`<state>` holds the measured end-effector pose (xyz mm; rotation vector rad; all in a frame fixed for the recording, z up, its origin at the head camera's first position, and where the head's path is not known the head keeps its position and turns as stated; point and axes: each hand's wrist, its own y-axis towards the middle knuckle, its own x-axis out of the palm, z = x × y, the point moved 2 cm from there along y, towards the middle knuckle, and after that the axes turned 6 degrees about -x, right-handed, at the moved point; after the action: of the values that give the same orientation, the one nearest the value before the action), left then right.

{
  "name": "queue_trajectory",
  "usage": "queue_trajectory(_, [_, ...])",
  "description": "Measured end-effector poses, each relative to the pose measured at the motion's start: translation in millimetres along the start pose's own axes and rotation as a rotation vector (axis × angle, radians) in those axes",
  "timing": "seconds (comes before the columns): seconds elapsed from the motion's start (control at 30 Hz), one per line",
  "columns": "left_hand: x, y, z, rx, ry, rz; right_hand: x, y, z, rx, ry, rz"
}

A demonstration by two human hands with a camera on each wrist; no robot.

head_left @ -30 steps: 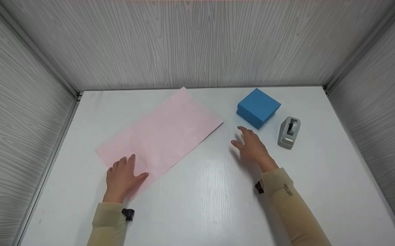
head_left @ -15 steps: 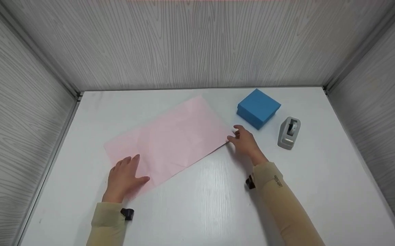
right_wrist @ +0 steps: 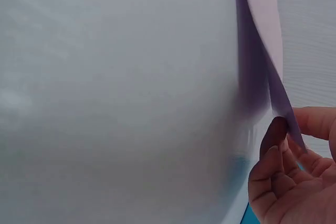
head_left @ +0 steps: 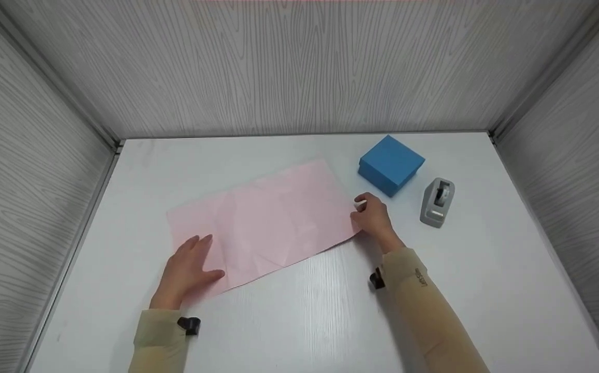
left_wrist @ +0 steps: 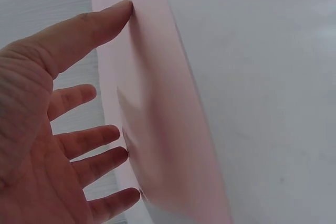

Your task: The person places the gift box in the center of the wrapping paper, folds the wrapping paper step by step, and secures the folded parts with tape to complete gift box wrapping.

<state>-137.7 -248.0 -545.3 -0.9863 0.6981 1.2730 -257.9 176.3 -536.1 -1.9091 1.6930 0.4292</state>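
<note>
A pink sheet of paper (head_left: 278, 217) lies slantwise on the white table, lightly creased. My left hand (head_left: 188, 269) rests on its left end; in the left wrist view the fingers (left_wrist: 86, 142) are spread, with thumb and fingertips touching the paper (left_wrist: 173, 124). At the opposite end, my right hand (head_left: 374, 220) pinches the near right corner. The right wrist view shows that corner of the paper (right_wrist: 268, 30) between the thumb and fingers of the right hand (right_wrist: 299, 177), lifted slightly off the table.
Beyond the right hand sits a blue box (head_left: 391, 163). A grey tape dispenser (head_left: 437, 202) stands to the right of it. Grey wood-grain panels (head_left: 299, 67) wall the table (head_left: 289, 331) at the back and both sides.
My right hand has reached the paper's right corner and pinched it. The sheet has turned clockwise, its right end drawn toward me and to the right. The left hand has barely moved.
</note>
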Motion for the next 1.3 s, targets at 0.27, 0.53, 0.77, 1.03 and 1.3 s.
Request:
queue_trajectory(0.27, [-12.5,-9.0,-9.3,-0.359,-0.045,0.108,-3,-6.6,7,0.029,-0.008,0.000])
queue_trajectory(0.53, [-14.8,-15.5,-14.6,-0.507,-0.073,-0.030,-3,-13.9,12,0.013,-0.015,0.020])
queue_trajectory(0.77, [-10.1,-13.5,-10.5,-0.506,-0.179,-0.021,-2,-15.6,14,-0.008,-0.025,0.044])
queue_trajectory(1.03, [-13.7,-8.0,-8.5,-0.504,-0.194,0.018,-6,-19.1,16,0.022,-0.049,0.006])
queue_trajectory(1.3, [-16.4,-1.5,-8.3,-0.471,-0.297,0.142,-17,-36.6,21,-0.059,-0.043,0.019])
